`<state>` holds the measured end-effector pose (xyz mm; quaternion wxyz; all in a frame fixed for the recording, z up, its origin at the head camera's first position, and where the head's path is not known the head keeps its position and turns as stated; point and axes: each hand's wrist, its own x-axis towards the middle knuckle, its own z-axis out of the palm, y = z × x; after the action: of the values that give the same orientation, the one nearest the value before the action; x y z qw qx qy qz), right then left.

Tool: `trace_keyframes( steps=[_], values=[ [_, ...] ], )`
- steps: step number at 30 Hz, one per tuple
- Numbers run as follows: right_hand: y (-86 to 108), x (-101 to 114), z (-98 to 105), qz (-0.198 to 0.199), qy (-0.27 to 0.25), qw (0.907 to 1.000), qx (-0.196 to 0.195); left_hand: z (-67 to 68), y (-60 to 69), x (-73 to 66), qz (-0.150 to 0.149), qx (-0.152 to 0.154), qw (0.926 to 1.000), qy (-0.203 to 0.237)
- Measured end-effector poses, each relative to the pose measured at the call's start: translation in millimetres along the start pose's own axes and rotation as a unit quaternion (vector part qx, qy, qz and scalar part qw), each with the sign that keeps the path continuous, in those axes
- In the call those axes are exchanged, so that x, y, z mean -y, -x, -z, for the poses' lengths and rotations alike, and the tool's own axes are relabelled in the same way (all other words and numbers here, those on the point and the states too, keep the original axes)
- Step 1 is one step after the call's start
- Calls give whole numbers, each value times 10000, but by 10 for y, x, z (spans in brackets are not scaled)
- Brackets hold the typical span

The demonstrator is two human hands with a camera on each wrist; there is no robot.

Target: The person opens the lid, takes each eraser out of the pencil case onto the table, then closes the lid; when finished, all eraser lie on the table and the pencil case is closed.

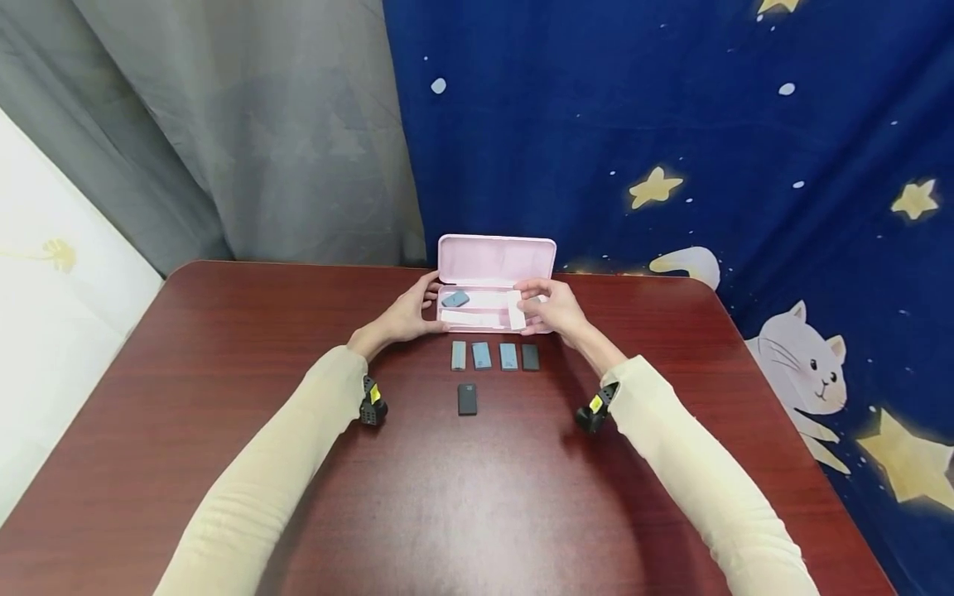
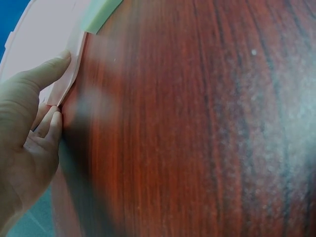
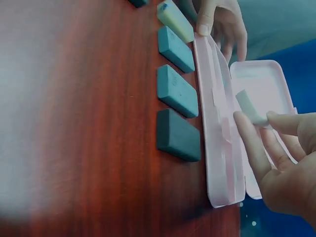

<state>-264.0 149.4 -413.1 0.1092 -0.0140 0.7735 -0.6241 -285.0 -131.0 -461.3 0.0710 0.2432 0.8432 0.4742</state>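
Note:
A pink pencil case (image 1: 495, 260) stands with its lid raised near the table's far edge. My left hand (image 1: 405, 314) grips its left end, the thumb (image 2: 52, 69) over the near rim and the fingers lower down. Between thumb and fingers of my right hand (image 1: 559, 310) is a white eraser (image 3: 252, 109), pinched over the right part of the case. Inside the case, toward the left, lies a blue eraser (image 1: 455, 299). Several erasers line up before the case: a pale green-yellow one (image 3: 175, 20), blue ones (image 3: 177, 91) and a dark one (image 3: 177, 136).
A black block (image 1: 467, 400) lies by itself nearer to me than the row. The dark red wooden table (image 1: 224, 414) ends just behind the case, where a grey curtain (image 1: 298, 149) and a blue starry curtain (image 1: 537, 132) hang.

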Motion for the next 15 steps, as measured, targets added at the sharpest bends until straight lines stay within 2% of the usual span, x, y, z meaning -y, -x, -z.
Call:
trace_keyframes(
  steps=[5,8,15],
  values=[
    [154,-106,-37,92,-259,9992,285,5,12,5,29,-16,10000,13],
    [278,-169,-87,-5,-252,9990,368,-2,14,1,26,9,10000,13],
    [529,-202,-209,-240,-318,9985,371,-8,11,8,78,-36,10000,-21]
  ],
)
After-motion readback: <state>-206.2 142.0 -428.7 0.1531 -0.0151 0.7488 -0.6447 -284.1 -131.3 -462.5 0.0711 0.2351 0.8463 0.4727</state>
